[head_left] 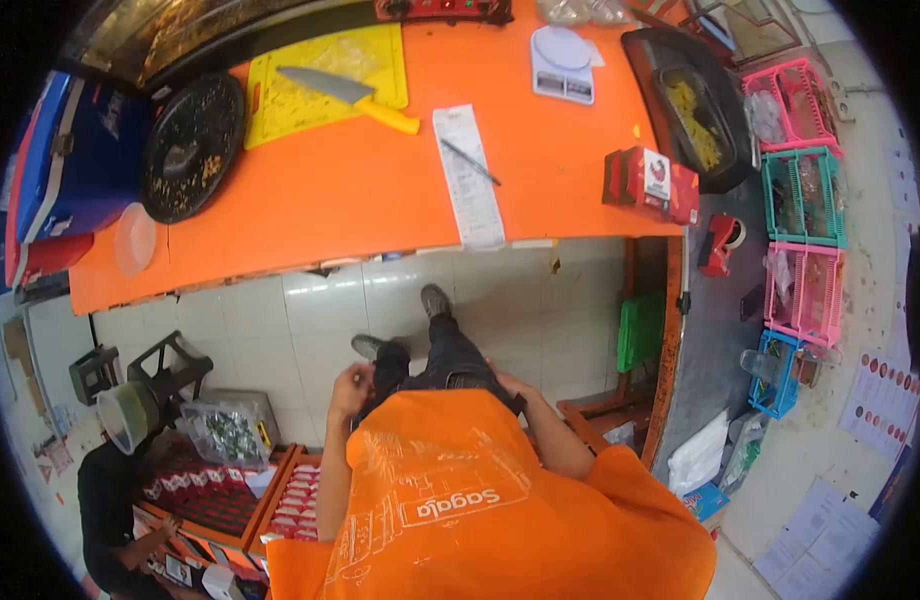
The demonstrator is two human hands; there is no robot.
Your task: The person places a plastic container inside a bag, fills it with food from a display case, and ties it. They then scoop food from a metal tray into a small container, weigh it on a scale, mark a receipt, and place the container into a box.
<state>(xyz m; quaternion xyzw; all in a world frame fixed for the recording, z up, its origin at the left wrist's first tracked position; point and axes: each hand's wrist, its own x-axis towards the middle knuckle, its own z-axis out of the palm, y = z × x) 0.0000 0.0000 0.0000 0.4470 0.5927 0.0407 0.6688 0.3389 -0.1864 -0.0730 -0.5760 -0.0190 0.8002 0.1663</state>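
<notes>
My left hand (351, 391) is at my left thigh, its fingers curled closed. A small dark spot shows at the fingers, too small to name. My right hand (512, 390) is by the right pocket of my dark trousers (458, 360), its fingers mostly hidden. On the orange table (330, 205) before me lies a long paper slip (468, 200) with a pen (470, 162) across it. Left of these, a knife (342, 92) with a yellow handle rests on a yellow cutting board (280, 110). Neither hand touches the table.
A black round pan (193, 150) and blue cool box (90, 150) stand at the left. A white scale (563, 62), red boxes (652, 185) and a black tray (670, 60) are at the right. Someone in black (105, 510) reaches toward packed goods at lower left.
</notes>
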